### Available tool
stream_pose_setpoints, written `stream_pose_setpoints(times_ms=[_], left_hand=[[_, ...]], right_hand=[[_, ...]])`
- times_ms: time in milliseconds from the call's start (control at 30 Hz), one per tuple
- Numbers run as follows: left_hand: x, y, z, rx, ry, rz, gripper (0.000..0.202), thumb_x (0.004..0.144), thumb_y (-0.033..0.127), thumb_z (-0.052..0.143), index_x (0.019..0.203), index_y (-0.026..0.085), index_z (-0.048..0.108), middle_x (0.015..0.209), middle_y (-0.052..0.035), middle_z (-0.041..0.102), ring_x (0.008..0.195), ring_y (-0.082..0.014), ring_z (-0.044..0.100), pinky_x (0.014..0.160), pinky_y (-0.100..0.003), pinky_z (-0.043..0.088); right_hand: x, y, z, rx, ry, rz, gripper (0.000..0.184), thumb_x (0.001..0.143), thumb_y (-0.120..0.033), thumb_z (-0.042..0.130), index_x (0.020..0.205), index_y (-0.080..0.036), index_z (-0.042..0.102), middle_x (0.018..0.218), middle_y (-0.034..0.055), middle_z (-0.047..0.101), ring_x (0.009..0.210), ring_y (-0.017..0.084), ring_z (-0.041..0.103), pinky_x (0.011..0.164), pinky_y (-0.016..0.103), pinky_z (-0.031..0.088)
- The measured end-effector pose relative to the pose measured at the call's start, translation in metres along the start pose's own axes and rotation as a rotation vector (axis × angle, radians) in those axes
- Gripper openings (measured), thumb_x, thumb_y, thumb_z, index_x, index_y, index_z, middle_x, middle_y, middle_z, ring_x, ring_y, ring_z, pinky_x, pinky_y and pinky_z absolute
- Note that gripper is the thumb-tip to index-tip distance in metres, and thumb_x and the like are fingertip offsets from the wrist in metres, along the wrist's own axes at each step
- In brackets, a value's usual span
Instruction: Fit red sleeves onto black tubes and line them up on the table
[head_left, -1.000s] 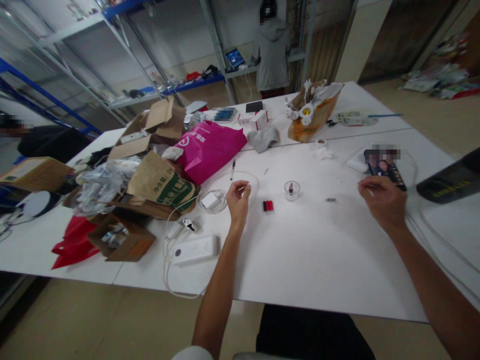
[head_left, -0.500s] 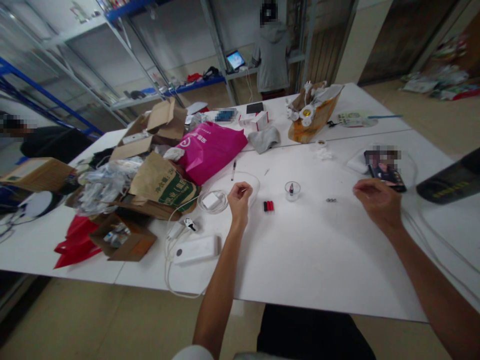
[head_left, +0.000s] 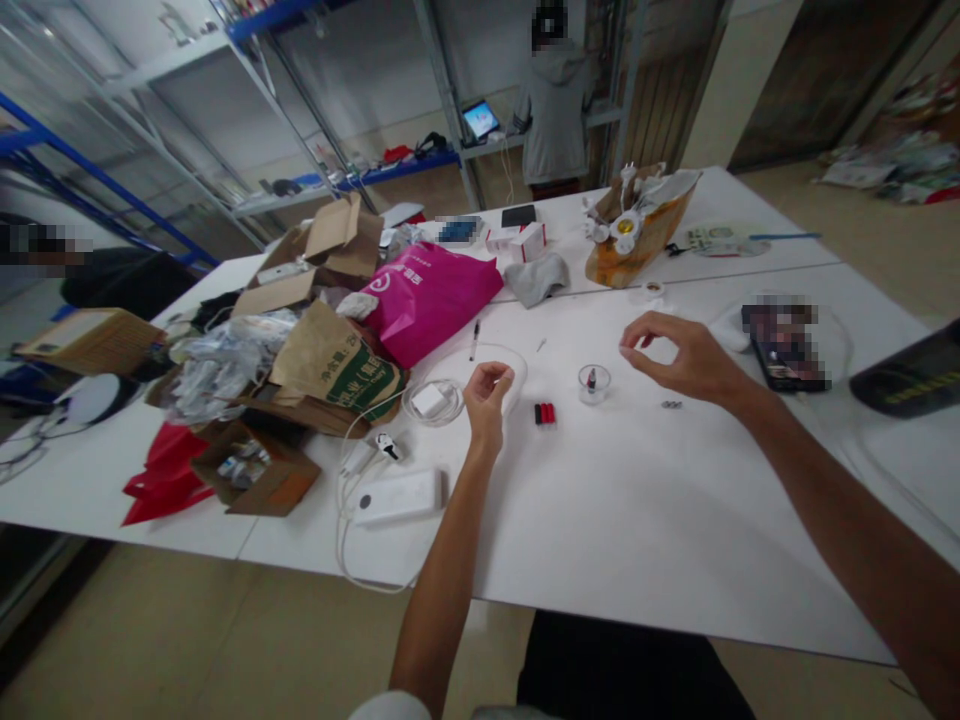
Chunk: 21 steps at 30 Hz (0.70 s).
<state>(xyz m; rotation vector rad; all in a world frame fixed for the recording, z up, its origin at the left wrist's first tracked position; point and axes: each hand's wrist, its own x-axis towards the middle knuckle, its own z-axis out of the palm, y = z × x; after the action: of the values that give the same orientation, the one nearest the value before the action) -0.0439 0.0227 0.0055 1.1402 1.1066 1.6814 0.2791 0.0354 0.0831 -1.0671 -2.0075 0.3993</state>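
Observation:
My left hand [head_left: 487, 400] hovers above the table, fingers curled in with thumb and forefinger close together; anything between them is too small to make out. To its right lies a small block of red and black cylinders [head_left: 545, 414]. My right hand [head_left: 671, 355] is raised with its thumb and forefinger apart and nothing visible between them. Just left of that hand stands a small clear cup [head_left: 594, 391] with a small dark and red item inside. Several tiny metal pieces [head_left: 671, 405] lie below the right hand. A small thin piece [head_left: 541, 345] rests behind the cup.
Left of me are a white power bank [head_left: 397, 497], a coiled cable with charger [head_left: 431, 402], a pen [head_left: 475, 341], a magenta bag [head_left: 435, 300] and cardboard boxes [head_left: 262, 480]. On the right are a phone [head_left: 780, 350] and a dark cylinder [head_left: 911, 375]. A person [head_left: 555, 120] stands beyond.
My right hand has moved left and away from me, from beside the phone towards the cup, and its fingers have spread. My left hand has stayed in nearly the same place. The view has shifted slightly.

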Motion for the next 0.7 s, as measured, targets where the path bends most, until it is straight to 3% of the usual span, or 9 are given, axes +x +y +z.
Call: stream_pose_setpoints(times_ms=[267,700], left_hand=[[-0.002,0.000,-0.001,-0.038,-0.037,-0.032,0.019,0.092,0.037,0.087,0.096,0.021,0.077,0.093,-0.0021,0.069,0.090,-0.0157,0.064,0.083,-0.027,0.053],[-0.002,-0.002,0.001,-0.042,-0.042,-0.054,0.019,0.085,0.031,0.089,0.096,0.021,0.077,0.096,-0.0032,0.073,0.092,-0.0175,0.068,0.087,-0.031,0.054]], right_hand=[[0.018,0.017,0.027,-0.047,-0.169,-0.111,0.009,0.097,-0.032,0.074,0.097,-0.028,0.081,0.118,0.0093,0.080,0.109,0.031,0.077,0.104,0.053,0.060],[0.013,0.034,0.033,-0.100,-0.229,-0.121,0.015,0.101,-0.038,0.075,0.101,-0.028,0.085,0.124,0.0096,0.079,0.112,0.031,0.077,0.103,0.051,0.060]])
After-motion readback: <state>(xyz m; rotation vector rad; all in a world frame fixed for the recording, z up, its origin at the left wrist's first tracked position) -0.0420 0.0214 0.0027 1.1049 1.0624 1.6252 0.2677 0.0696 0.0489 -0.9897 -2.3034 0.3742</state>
